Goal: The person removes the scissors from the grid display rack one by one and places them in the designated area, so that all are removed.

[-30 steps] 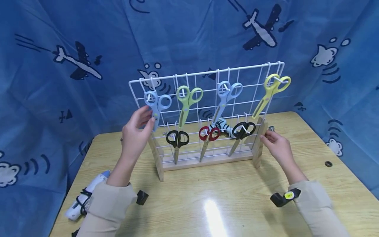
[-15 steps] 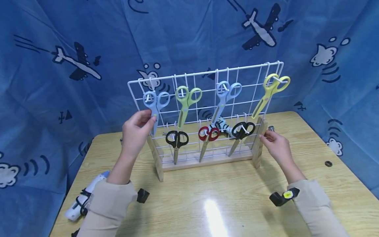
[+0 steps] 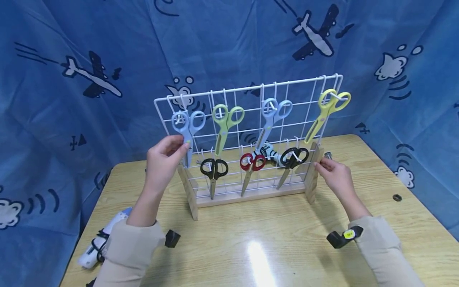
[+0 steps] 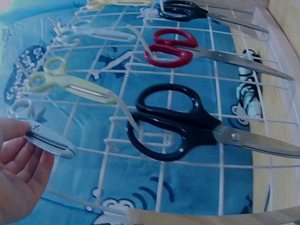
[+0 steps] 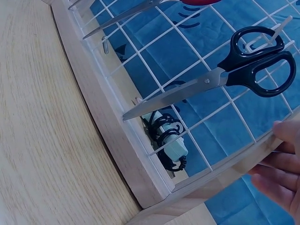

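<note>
The left hand [image 3: 163, 159], the nearer one, pinches the pale-blue plastic scissors [image 3: 187, 131] at the upper left of the white wire-grid rack [image 3: 247, 87], blades pointing down past its curled fingers. The right hand [image 3: 336, 175] grips the pale wooden upright [image 3: 311, 179], fingertips hidden behind. Whether the scissors' loop touches its hook is unclear.

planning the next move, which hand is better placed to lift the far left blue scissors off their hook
Left, I'd judge: the left hand pinches those blue scissors, while the right hand holds the wooden upright at the opposite end of the rack.
</note>
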